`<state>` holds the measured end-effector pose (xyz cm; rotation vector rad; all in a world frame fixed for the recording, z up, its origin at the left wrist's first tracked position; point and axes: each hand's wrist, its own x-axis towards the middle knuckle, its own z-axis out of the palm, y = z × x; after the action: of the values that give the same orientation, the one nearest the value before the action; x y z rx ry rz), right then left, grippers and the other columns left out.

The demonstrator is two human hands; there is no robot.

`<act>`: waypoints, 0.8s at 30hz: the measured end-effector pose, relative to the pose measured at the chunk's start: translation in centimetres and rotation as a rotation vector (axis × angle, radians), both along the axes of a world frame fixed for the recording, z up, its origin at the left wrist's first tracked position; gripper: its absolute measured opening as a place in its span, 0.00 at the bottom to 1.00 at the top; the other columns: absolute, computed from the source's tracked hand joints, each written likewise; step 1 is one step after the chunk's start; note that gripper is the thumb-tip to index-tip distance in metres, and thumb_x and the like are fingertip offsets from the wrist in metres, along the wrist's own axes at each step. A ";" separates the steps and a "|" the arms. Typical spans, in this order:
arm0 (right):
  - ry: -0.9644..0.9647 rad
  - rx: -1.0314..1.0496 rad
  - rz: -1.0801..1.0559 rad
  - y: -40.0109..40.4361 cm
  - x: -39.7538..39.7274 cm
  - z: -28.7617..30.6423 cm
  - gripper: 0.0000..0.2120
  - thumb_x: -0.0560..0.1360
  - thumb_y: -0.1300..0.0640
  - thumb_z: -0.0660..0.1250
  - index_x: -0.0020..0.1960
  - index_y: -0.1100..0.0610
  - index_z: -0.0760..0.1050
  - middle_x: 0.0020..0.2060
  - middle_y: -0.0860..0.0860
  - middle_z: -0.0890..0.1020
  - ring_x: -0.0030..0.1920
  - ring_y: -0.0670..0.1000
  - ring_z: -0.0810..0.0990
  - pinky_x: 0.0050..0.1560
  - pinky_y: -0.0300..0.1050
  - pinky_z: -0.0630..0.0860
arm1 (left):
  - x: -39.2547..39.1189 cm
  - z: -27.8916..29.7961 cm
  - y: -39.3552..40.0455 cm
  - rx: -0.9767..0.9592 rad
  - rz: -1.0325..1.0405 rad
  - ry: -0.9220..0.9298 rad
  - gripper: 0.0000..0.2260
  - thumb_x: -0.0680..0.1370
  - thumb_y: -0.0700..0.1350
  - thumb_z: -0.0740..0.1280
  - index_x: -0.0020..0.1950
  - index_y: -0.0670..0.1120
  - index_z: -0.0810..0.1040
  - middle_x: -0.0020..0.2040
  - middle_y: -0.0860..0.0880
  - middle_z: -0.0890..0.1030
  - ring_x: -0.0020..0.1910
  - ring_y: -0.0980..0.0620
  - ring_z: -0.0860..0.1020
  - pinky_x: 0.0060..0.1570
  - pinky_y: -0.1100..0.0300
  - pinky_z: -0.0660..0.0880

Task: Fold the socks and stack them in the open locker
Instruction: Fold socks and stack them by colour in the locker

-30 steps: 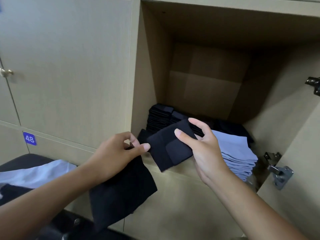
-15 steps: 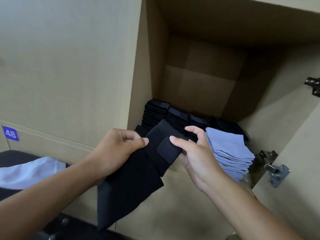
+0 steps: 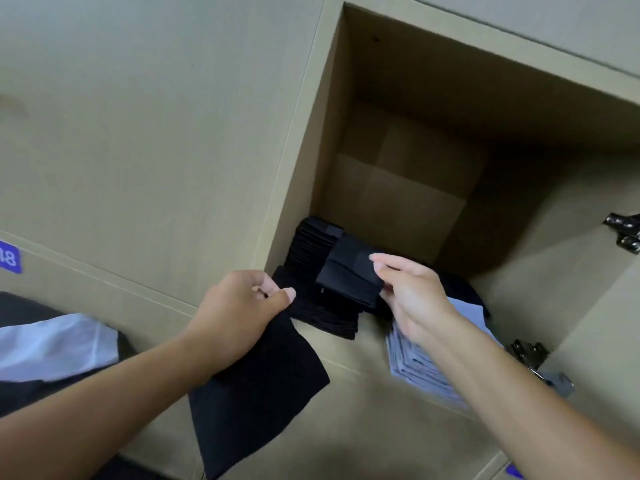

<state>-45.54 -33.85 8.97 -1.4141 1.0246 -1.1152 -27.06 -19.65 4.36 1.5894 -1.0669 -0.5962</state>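
A pile of light-blue folded socks [image 3: 429,372] is sitting under your right wrist, black sock stacks [image 3: 313,242] are crowding the open locker [image 3: 408,188] floor behind, and metal hinges [image 3: 530,355] are flanking its right side. Your right hand [image 3: 412,299] is pinching the folded black sock [image 3: 349,275], its long axis running leftward into the locker mouth, while your left hand [image 3: 235,317] is gripping a hanging black sock [image 3: 256,396] against the beige laminate cabinet front

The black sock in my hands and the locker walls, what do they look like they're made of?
Black sock: looks like soft matte knit fabric; it folds and drapes limply.
Locker wall: seemingly laminated board in matte beige, flat with crisp edges; the core isn't visible.
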 end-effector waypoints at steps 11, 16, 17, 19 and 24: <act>0.057 0.103 -0.069 -10.7 1.6 2.8 0.13 0.77 0.75 0.63 0.49 0.60 0.81 0.55 0.61 0.81 0.55 0.57 0.80 0.61 0.47 0.76 | 1.5 0.1 1.0 -0.020 0.028 -0.036 0.15 0.78 0.58 0.70 0.41 0.47 0.79 0.38 0.38 0.82 0.31 0.50 0.75 0.38 0.56 0.71; 0.081 0.096 -0.090 -12.8 1.6 2.6 0.12 0.77 0.74 0.65 0.56 0.62 0.80 0.50 0.59 0.82 0.46 0.52 0.81 0.53 0.45 0.78 | 2.1 -0.2 1.2 -0.011 0.002 -0.024 0.15 0.78 0.59 0.70 0.42 0.47 0.79 0.39 0.36 0.81 0.31 0.49 0.74 0.39 0.56 0.71; 0.089 0.093 -0.093 -13.0 1.7 2.6 0.13 0.77 0.74 0.65 0.58 0.63 0.80 0.48 0.58 0.82 0.45 0.51 0.81 0.49 0.43 0.77 | 2.2 -0.3 1.2 -0.011 0.003 -0.024 0.15 0.77 0.59 0.70 0.41 0.48 0.79 0.39 0.36 0.81 0.31 0.49 0.74 0.39 0.56 0.71; 0.104 0.095 -0.082 -13.0 2.1 2.6 0.13 0.78 0.73 0.65 0.59 0.63 0.79 0.47 0.57 0.82 0.44 0.49 0.80 0.48 0.42 0.75 | 2.5 -0.4 1.2 -0.010 0.012 -0.028 0.16 0.77 0.59 0.70 0.41 0.48 0.79 0.39 0.36 0.81 0.32 0.49 0.74 0.40 0.56 0.71; 0.155 0.102 -0.120 -13.5 2.8 2.5 0.10 0.77 0.72 0.68 0.56 0.64 0.81 0.49 0.58 0.83 0.54 0.54 0.81 0.55 0.43 0.76 | 2.8 -0.6 1.4 -0.003 0.028 -0.039 0.15 0.77 0.59 0.70 0.40 0.48 0.79 0.37 0.40 0.82 0.31 0.50 0.75 0.39 0.56 0.71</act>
<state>-42.70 -47.37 11.50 -1.3886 1.2730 -1.0357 -24.27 -18.29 3.80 1.6164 -1.0717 -0.5461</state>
